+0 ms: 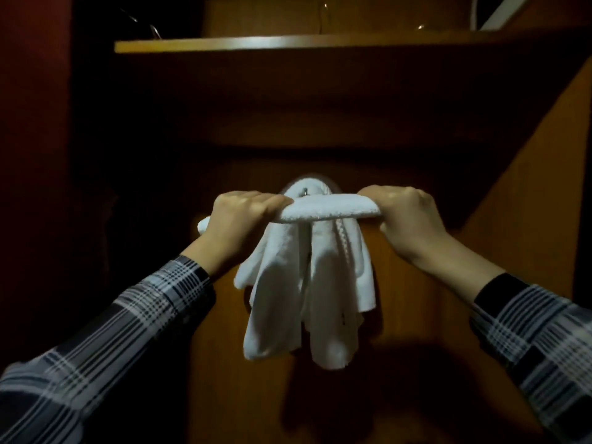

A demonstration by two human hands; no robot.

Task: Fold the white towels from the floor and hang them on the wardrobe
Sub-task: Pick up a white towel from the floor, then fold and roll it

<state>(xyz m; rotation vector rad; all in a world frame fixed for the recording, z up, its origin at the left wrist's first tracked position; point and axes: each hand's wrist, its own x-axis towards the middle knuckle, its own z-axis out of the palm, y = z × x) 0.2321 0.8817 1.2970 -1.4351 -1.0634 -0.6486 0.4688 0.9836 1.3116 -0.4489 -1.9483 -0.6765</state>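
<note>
I hold a folded white towel (330, 207) level in front of the wooden wardrobe panel (416, 315). My left hand (238, 219) grips its left end and my right hand (407, 216) grips its right end. A small tip of the towel sticks out left of my left hand. Behind and below it, other white towels (304, 299) hang in loose folds from a small metal hook (306, 191) on the panel. The held towel lies just in front of the hook, hiding part of it.
A wooden shelf (288, 44) runs across above, with wire hanger hooks (153, 28) dimly seen over it. The left side (38, 155) is dark. An angled wooden side panel (544, 155) rises at the right. Plaid sleeves cover both forearms.
</note>
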